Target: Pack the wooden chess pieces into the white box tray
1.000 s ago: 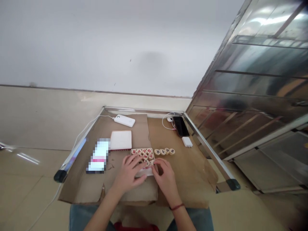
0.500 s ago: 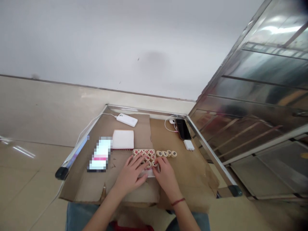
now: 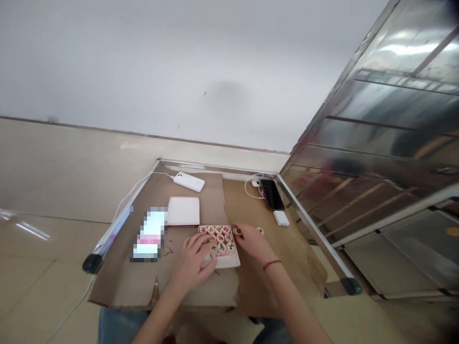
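Note:
A white box (image 3: 229,261) of round Chinese chess pieces (image 3: 221,237) sits at the near middle, with rows of red and black characters facing up. Over its left side lies my left hand (image 3: 191,260), fingers spread, touching the pieces and the box edge. Just right of the box, my right hand (image 3: 254,243) pinches a black-character chess piece (image 3: 237,231) between thumb and fingers. Another loose piece (image 3: 260,231) peeks out beyond that hand, which hides the spots between them.
Cardboard (image 3: 287,258) covers the metal-framed table. A white box lid (image 3: 183,211) and a lit, blurred phone (image 3: 149,234) lie left. Farther back are a white power bank (image 3: 189,181), a dark phone (image 3: 272,194), and a charger (image 3: 281,218) with cable.
My right hand has left the box's right corner and moved right and away to the loose pieces, closing on one. My left hand stays on the box.

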{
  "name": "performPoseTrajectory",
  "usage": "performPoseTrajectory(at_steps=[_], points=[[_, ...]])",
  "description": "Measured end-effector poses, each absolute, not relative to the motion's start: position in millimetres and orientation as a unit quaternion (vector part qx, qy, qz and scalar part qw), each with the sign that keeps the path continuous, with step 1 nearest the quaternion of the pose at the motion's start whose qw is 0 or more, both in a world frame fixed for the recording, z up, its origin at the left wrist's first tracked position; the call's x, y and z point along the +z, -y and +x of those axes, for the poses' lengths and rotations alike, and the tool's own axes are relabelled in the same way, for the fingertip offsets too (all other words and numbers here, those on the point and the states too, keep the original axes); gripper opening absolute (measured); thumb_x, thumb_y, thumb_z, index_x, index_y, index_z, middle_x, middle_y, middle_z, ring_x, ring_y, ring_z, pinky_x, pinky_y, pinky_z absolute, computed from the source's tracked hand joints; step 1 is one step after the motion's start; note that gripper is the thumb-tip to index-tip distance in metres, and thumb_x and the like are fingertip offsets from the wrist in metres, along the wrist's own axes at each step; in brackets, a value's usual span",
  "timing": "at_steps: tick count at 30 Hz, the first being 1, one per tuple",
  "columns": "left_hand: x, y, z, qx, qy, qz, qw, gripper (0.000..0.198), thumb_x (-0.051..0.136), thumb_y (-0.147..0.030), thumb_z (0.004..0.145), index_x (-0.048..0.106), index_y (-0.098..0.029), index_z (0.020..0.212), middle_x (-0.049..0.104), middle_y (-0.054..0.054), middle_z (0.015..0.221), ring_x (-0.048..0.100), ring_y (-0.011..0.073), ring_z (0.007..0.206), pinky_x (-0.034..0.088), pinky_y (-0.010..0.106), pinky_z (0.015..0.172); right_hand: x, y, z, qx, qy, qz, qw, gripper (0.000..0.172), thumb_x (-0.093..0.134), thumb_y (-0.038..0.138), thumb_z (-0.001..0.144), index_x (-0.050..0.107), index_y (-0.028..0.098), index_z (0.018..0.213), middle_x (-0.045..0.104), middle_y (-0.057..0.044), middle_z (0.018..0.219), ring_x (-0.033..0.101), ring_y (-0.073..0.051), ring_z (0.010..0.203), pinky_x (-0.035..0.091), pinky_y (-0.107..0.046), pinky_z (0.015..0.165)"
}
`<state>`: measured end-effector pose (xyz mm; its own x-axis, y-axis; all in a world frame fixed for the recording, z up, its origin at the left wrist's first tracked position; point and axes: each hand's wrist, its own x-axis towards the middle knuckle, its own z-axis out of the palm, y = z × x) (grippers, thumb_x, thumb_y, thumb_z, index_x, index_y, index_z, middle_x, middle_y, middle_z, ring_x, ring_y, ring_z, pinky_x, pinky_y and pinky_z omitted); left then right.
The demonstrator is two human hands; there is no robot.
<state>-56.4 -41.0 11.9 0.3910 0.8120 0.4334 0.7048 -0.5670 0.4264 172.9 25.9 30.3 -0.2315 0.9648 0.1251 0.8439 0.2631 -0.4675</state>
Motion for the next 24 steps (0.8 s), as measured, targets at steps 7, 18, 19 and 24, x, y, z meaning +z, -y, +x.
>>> performPoseTrajectory(at_steps=[7,18,19,24], points=[[6.6,39.6,-58.6,0.351,-0.489,0.794,0.083,0.034,0.041,-0.020,0.090,0.060,-0.025,0.118,0.062,0.008,0.117,0.052,0.0230,0.114,0.043,0.042,0.095,41.9,-12.1,151.9,0.192,0.714,-0.601,0.304,0.023,0.056,0.024,0.079,0.069,0.020,0.097,0.072,-0.008,0.092,0.065,-0.021,0.077,0.047,-0.032,0.073],[0.0,36.0,-56.9,0.363,-0.491,0.786,0.096,0.032,0.040,-0.021,0.091,0.060,-0.024,0.117,0.062,0.008,0.114,0.054,0.0225,0.109,0.045,0.042,0.092,47.5,-2.7,168.0,0.218,0.646,-0.607,0.408,0.018,0.046,0.028,0.075,0.058,0.019,0.084,0.063,-0.005,0.082,0.057,-0.018,0.067,0.045,-0.030,0.065],[1.1,36.6,-56.4,0.364,-0.491,0.786,0.096,0.031,0.040,-0.021,0.091,0.060,-0.024,0.116,0.063,0.008,0.113,0.054,0.0225,0.109,0.045,0.042,0.092,49.0,-0.3,173.0,0.218,0.645,-0.608,0.408,0.015,0.044,0.029,0.076,0.056,0.020,0.079,0.061,-0.004,0.078,0.056,-0.017,0.066,0.044,-0.030,0.064],[3.1,40.8,-55.4,0.370,-0.490,0.784,0.091,0.029,0.043,-0.020,0.090,0.060,-0.023,0.113,0.063,0.008,0.112,0.054,0.0228,0.108,0.044,0.043,0.093,36.9,31.0,192.9,0.184,0.617,-0.651,0.402,0.016,0.035,0.027,0.079,0.048,0.022,0.071,0.055,-0.001,0.070,0.053,-0.019,0.068,0.041,-0.030,0.066]])
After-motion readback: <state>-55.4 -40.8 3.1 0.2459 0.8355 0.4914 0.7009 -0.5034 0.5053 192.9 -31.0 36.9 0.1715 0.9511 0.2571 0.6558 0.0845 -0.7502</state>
